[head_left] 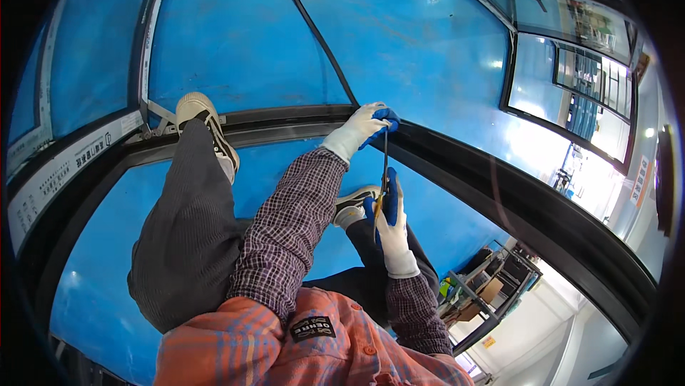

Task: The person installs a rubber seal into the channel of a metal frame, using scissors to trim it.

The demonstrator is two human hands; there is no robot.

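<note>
Both my hands wear white gloves with blue palms. My left hand reaches forward and pinches the tip of a long thin screwdriver against the black frame that runs between the blue panels. My right hand is closed round the screwdriver's yellow handle, nearer to me. The tool's shaft runs straight between the two hands. My plaid sleeves and dark trousers fill the lower middle of the view.
Blue panels with black frames lie all around me. My left shoe rests on a frame rail, my right shoe on the blue panel. A black cable crosses the far panel. Carts with boxes stand far below right.
</note>
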